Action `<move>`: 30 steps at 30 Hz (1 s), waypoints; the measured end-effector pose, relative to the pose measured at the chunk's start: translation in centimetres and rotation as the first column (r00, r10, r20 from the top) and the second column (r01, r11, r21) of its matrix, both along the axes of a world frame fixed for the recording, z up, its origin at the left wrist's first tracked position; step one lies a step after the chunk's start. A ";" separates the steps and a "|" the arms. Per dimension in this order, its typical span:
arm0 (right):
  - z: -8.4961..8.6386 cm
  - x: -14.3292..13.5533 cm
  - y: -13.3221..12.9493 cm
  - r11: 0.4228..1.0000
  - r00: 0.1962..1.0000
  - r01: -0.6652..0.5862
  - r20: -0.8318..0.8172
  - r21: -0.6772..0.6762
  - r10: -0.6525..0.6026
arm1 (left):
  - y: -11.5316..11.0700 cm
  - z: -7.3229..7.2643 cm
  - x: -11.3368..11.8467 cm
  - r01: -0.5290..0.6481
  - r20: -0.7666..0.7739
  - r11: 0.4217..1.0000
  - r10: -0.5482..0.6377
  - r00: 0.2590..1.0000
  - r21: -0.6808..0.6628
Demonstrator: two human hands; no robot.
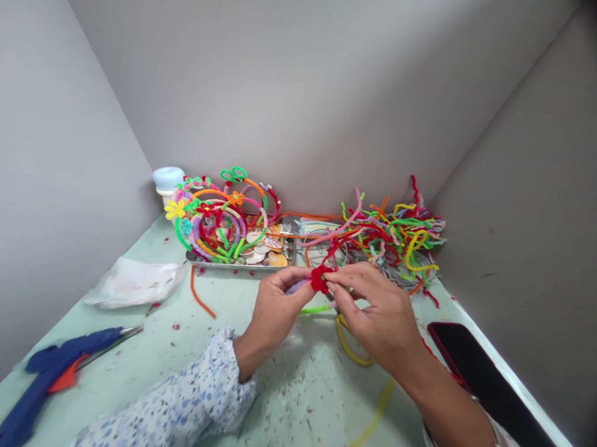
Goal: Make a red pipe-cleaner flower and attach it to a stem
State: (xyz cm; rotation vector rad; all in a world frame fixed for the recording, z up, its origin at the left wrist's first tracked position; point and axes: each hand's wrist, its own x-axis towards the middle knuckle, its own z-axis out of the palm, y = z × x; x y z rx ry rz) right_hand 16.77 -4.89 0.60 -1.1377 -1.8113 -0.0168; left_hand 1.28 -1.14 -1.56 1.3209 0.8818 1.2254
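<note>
One small red fuzzy flower [319, 280] sits in front of and just right of my landmark, the shallow silver metal tray [241, 267] holding pale shells [277, 259]. Left hand [275, 308]: thumb and forefinger clamped on the flower's left edge. Right hand [380, 306]: thumb and fingertips drawn together at its right edge; exactly what they pinch, I cannot tell. Handling note: I would keep the left grip firm but light, as the fuzzy material probably crushes easily, and make only small, slow adjustments with the right fingertips near the centre. Surface: pale green tabletop [180, 363], stained, with red scraps [176, 326] in front of the tray. Room: plain grey walls [272, 105] behind the tray and to either side, shaded unevenly.
</note>
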 end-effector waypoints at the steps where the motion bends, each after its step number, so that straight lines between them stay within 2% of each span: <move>1: 0.0 0.0 0.0 1.000 1.000 0.010 -0.005 -0.002 -0.010 | 0.0 0.1 0.0 0.002 0.001 1.000 -0.002 1.000 -0.001; 30: 0.2 0.0 -0.1 0.999 0.998 -0.041 0.038 0.033 0.040 | 0.1 -0.4 0.1 0.007 0.016 1.000 -0.007 1.000 0.004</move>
